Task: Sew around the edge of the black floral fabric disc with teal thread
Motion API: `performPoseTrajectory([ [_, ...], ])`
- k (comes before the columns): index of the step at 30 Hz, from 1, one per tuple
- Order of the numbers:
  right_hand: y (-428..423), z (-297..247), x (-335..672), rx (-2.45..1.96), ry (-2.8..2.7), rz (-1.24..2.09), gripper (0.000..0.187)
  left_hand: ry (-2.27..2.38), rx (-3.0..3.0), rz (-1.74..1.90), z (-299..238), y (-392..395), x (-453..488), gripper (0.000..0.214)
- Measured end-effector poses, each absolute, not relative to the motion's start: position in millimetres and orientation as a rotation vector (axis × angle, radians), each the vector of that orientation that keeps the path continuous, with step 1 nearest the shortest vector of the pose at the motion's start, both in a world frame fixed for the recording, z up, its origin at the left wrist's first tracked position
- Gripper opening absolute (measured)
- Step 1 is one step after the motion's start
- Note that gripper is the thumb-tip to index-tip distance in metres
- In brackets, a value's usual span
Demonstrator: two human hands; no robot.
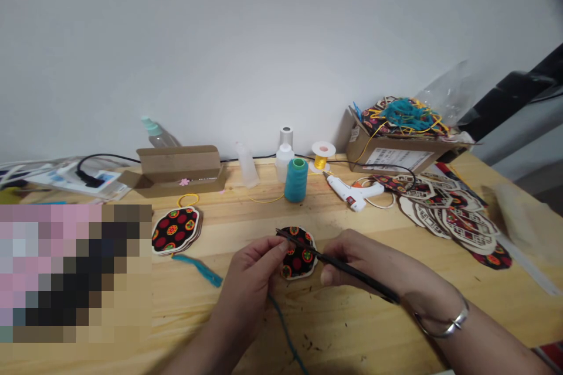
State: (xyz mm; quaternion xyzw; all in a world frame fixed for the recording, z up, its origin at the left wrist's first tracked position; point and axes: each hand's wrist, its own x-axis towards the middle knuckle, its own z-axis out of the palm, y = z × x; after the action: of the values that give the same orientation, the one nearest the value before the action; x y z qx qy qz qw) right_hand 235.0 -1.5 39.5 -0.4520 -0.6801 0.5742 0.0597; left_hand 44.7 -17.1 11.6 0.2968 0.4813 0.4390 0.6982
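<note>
A small shaped piece covered in black cloth with red and green dots (299, 255) lies on the wooden table (396, 304) between my hands. My left hand (250, 272) pinches its left edge with fingers closed. A teal cord (285, 334) runs from under that hand toward me. My right hand (356, 258) is closed on a thin black stick (347, 269) that lies across the piece, its tip at the upper left edge. A metal bangle (444, 322) sits on my right wrist.
A stack of similar patterned pieces (175, 229) and a teal strip (197, 268) lie to the left. Behind are a teal thread spool (296, 179), a white glue gun (354, 192), a yellow spool (322, 155), white bottles, cardboard boxes (176, 171) (396, 152). Several cut pieces (453, 214) spread out at right.
</note>
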Motion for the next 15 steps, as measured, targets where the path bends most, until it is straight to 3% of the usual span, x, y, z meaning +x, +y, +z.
performPoseTrajectory([
  [15, 1, 27, 235, -1.388, -2.029, 1.722, 0.043, 1.091, 0.633, 1.010, 16, -16, 47, 0.008],
])
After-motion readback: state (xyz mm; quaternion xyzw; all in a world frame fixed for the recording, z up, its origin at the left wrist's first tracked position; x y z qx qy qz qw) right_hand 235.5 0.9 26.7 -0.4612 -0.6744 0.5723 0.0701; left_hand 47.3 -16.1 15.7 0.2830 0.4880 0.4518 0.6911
